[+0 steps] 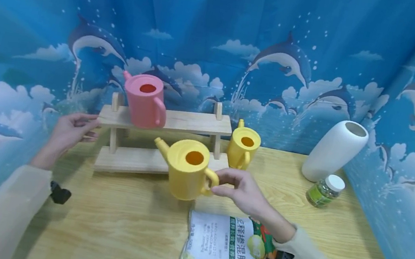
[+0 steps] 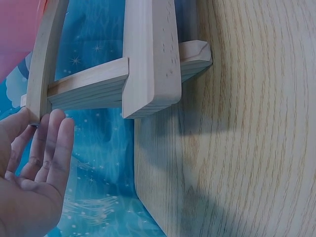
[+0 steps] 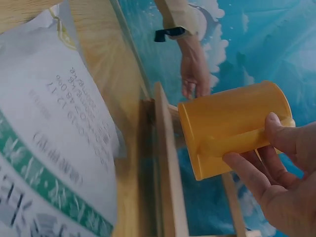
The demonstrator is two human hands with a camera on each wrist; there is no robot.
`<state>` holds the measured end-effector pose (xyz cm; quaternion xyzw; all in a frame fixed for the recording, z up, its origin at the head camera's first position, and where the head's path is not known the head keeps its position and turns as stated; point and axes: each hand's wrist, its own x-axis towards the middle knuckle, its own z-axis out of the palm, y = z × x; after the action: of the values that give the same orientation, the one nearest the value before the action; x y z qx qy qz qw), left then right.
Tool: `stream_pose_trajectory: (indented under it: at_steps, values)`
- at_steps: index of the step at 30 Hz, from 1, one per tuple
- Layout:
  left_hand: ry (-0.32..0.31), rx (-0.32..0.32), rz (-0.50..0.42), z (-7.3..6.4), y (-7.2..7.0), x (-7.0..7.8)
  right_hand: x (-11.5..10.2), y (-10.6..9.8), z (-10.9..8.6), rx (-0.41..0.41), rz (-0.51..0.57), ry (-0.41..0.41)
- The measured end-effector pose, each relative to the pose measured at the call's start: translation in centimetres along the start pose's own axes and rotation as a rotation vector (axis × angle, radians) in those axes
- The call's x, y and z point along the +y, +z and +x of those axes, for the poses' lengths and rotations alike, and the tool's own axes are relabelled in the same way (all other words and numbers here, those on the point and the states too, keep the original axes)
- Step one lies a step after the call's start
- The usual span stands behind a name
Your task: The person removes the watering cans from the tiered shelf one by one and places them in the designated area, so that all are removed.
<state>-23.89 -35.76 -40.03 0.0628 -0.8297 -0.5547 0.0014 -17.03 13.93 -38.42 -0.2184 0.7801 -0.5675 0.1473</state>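
Note:
My right hand (image 1: 240, 190) pinches the handle of a yellow watering can (image 1: 186, 175), its spout turned to the left. In the head view this can overlaps the lower board of a two-tier wooden shelf (image 1: 126, 160). The right wrist view shows my thumb and fingers about the handle, with the can's body (image 3: 232, 118) beyond them. My left hand (image 1: 72, 131) grips the left end of the shelf's upper board; the left wrist view has thumb and fingertips (image 2: 55, 116) right at that board's end. A pink watering can (image 1: 140, 106) stands on the upper board.
A second, smaller yellow watering can (image 1: 243, 148) stands at the shelf's right end. Farther right are a white vase (image 1: 333, 152) and a small white-lidded jar (image 1: 324, 192). In front, a white and green bag (image 1: 214, 247) lies on the wooden table (image 1: 108, 226). Blue dolphin-print curtains (image 1: 207, 22) surround it.

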Motion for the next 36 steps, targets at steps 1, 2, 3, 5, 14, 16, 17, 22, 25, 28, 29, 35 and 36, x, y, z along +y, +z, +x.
stream_pose_trajectory:
  at_steps: [1, 2, 3, 5, 14, 16, 17, 22, 25, 28, 29, 35, 36]
  values:
    - [-0.005, 0.0, -0.004, 0.0, 0.0, 0.0, -0.1, -0.8, -0.7, 0.022, -0.002, 0.001]
    - [-0.01, 0.0, -0.008, 0.0, 0.1, 0.1, -0.3, -1.5, -1.3, 0.047, -0.002, 0.001]
    - [-0.008, 0.0, -0.012, -0.1, 0.1, 0.1, -0.4, -2.3, -1.9, 0.07, -0.007, -0.002]
    - [0.005, -0.002, -0.013, -0.1, 0.0, 0.0, -1.0, -3.8, -2.9, 0.111, -0.026, -0.024]
    - [0.027, -0.004, 0.001, 0.0, -0.2, -0.2, -3.0, -10.0, -5.0, 0.313, -0.03, -0.136]
    - [0.023, -0.002, 0.003, 0.1, -0.2, -0.3, -2.9, -11.1, -5.2, 0.359, -0.03, -0.151]
    - [0.021, -0.002, 0.003, 0.1, -0.1, -0.3, -2.8, -11.7, -5.2, 0.381, -0.037, -0.159]
    - [0.02, 0.002, 0.001, 0.3, 0.0, -0.4, -1.2, -13.8, -5.0, 0.479, -0.037, -0.151]
    - [0.024, 0.006, 0.003, 0.3, -0.1, -0.4, 0.1, -14.7, -4.6, 0.533, -0.017, -0.099]
    - [0.022, 0.009, 0.001, 0.3, 0.0, -0.3, 1.6, -15.6, -4.2, 0.588, 0.004, -0.032]
    - [0.021, 0.01, 0.002, 0.2, 0.0, -0.2, 2.2, -15.9, -4.1, 0.602, 0.014, -0.013]
    - [0.016, 0.005, 0.001, 0.1, 0.0, -0.3, 6.1, -17.1, -3.6, 0.636, 0.032, 0.087]
    - [0.015, 0.003, 0.0, 0.2, 0.0, -0.3, 6.7, -17.2, -3.6, 0.633, 0.02, 0.103]
